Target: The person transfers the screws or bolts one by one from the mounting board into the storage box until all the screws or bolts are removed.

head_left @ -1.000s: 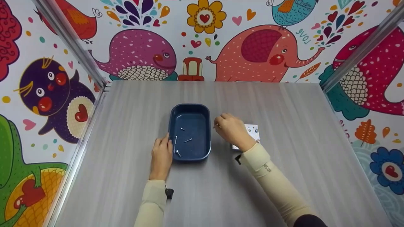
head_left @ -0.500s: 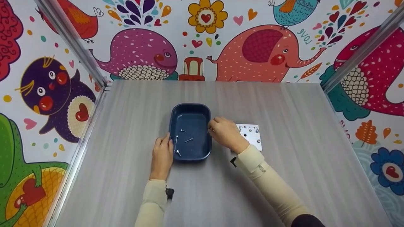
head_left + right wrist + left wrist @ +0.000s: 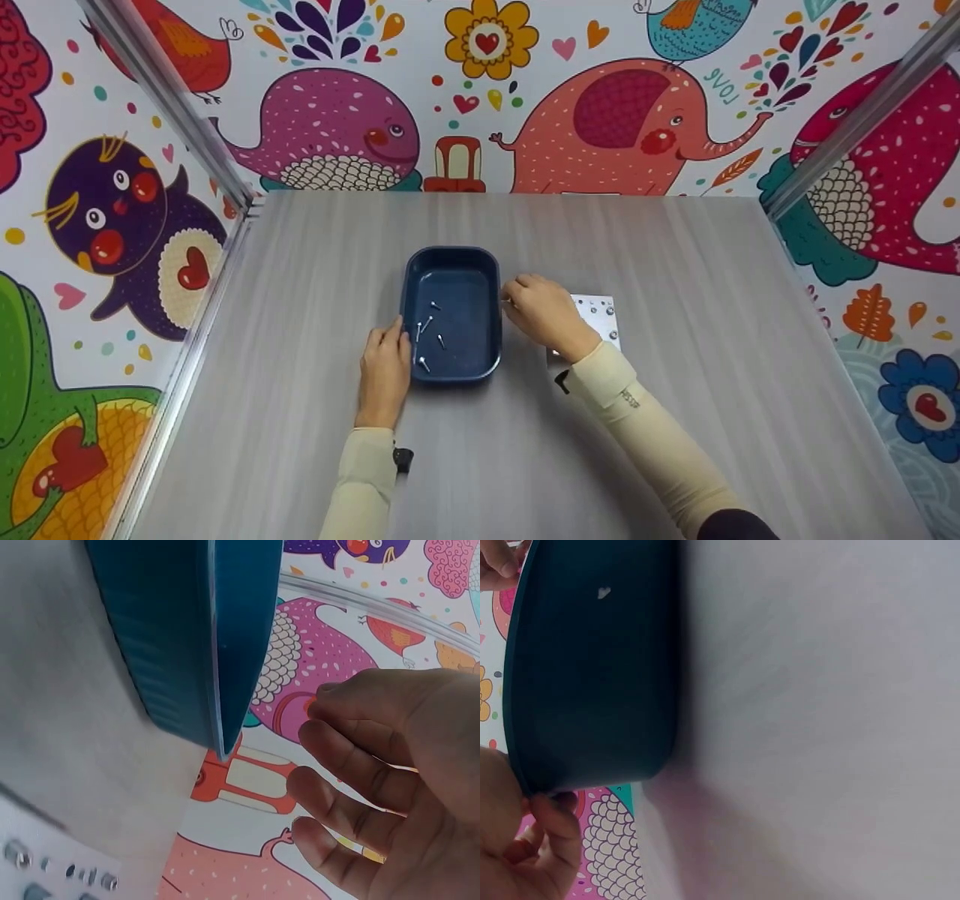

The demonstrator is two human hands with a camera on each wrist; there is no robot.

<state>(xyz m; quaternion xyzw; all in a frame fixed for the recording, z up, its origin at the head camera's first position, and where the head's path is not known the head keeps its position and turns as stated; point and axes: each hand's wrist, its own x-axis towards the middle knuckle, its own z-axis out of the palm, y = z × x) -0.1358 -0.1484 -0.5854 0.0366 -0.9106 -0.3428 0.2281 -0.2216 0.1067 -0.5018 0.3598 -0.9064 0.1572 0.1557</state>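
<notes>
My left hand [image 3: 384,375] grips the left rim of a deep blue tray [image 3: 469,319]. In the left wrist view its thumb and fingers [image 3: 559,832] bend around the tray's rim. Several small screws [image 3: 441,342] lie scattered on the tray's floor, mostly toward its left side. Just outside the right rim is my right hand [image 3: 547,311]. Seen from the right wrist, that hand's fingers [image 3: 337,765] are loosely bent, apart from the thumb, with nothing between them. Partly behind it lies a silvery plate [image 3: 596,315] with holes and several bolt heads.
The tray and plate stand on a grey wood-grain table [image 3: 300,315]. Walls printed with cartoon animals, such as a pink elephant [image 3: 600,142], enclose the back and sides. A metal rail [image 3: 187,360] runs along the left edge.
My right hand has moved left to the tray's right rim, then slightly back. One more screw lies in the tray, and another has shifted. The left hand has stayed put.
</notes>
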